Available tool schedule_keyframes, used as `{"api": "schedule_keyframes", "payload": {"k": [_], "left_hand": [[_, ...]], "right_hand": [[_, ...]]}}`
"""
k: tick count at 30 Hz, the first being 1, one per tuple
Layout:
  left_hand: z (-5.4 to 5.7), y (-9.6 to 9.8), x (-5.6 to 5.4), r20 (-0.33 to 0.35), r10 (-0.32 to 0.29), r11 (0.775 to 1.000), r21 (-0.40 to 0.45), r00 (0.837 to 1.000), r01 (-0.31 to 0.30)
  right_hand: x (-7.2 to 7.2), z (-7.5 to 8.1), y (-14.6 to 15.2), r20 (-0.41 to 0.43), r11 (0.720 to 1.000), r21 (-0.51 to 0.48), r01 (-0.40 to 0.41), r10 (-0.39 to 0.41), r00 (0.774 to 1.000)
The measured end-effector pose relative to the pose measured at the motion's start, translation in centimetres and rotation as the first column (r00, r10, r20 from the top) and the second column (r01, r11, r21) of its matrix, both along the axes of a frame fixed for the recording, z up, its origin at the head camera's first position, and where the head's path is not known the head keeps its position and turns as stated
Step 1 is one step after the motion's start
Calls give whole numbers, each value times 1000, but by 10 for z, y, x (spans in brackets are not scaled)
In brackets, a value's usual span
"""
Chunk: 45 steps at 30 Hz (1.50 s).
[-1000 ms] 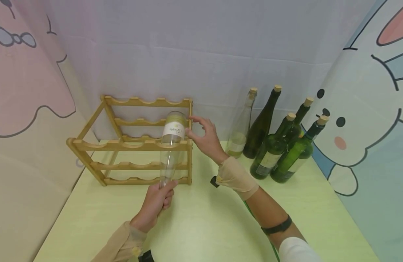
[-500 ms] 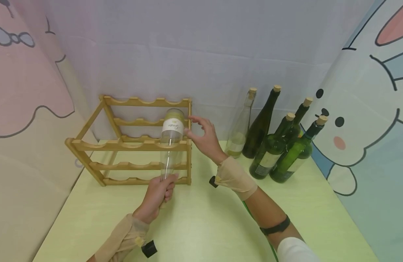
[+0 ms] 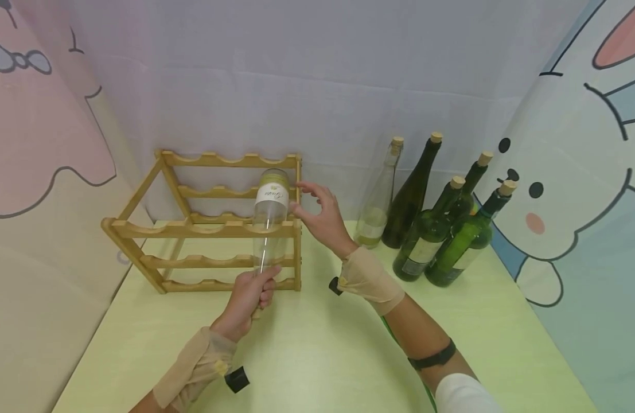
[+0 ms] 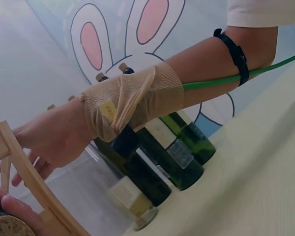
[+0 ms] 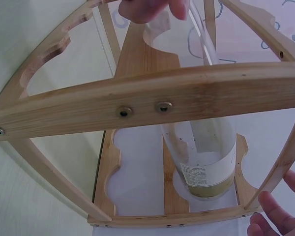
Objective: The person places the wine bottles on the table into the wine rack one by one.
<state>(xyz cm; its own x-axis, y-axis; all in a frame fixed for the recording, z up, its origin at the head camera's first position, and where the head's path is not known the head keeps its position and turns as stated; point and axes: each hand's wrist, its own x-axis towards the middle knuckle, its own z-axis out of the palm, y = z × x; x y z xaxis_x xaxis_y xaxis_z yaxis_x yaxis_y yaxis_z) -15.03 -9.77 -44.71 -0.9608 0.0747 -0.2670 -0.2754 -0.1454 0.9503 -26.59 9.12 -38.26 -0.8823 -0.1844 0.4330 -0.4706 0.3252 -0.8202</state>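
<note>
In the head view, my left hand (image 3: 245, 298) grips the neck of a clear glass bottle (image 3: 273, 195) with a white and yellow-green label. The bottle lies tilted through the right end of the wooden wine rack (image 3: 203, 230), base toward the back wall. Which tier bears it, I cannot tell. Its cork (image 4: 12, 227) shows beside my left fingers in the left wrist view. With thumb and fingers, my right hand (image 3: 324, 221) holds the rack's rear right post. The right wrist view shows the bottle's base near a notched rear rail.
Several corked bottles stand upright right of the rack: a clear bottle (image 3: 374, 212), a slim dark bottle (image 3: 412, 195) and green bottles, one with a pale label (image 3: 425, 246). A white cloth wall (image 3: 317, 115) closes the back of the pale table (image 3: 317, 355).
My left hand has moved forward, and the bottle's base has slid a little farther toward the back of the rack. Its label has turned slightly. My right hand stays at the post.
</note>
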Motion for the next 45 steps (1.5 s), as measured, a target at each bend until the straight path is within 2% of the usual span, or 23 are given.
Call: {"api": "schedule_keyframes", "payload": {"k": [10, 15, 19, 24, 31, 45], "left_hand": [[7, -2, -5, 30, -29, 999, 19, 999, 28], [7, -2, -11, 46, -43, 999, 35, 998, 41], [6, -3, -13, 59, -78, 996, 55, 995, 75], [1, -4, -6, 37, -125, 990, 74, 991, 122], [-1, -2, 2, -19, -105, 992, 62, 994, 106], [-5, -10, -11, -16, -161, 976, 143, 987, 162]], "right_hand": [[-1, 0, 0, -4, 1000, -3, -4, 4, 1000], [-1, -2, 0, 0, 1000, -11, -6, 6, 1000], [0, -3, 2, 2, 1000, -24, -4, 4, 1000], [0, -4, 3, 6, 1000, -21, -6, 6, 1000], [0, -4, 3, 6, 1000, -17, -2, 2, 1000], [-1, -1, -1, 9, 1000, -10, -5, 5, 1000]]}}
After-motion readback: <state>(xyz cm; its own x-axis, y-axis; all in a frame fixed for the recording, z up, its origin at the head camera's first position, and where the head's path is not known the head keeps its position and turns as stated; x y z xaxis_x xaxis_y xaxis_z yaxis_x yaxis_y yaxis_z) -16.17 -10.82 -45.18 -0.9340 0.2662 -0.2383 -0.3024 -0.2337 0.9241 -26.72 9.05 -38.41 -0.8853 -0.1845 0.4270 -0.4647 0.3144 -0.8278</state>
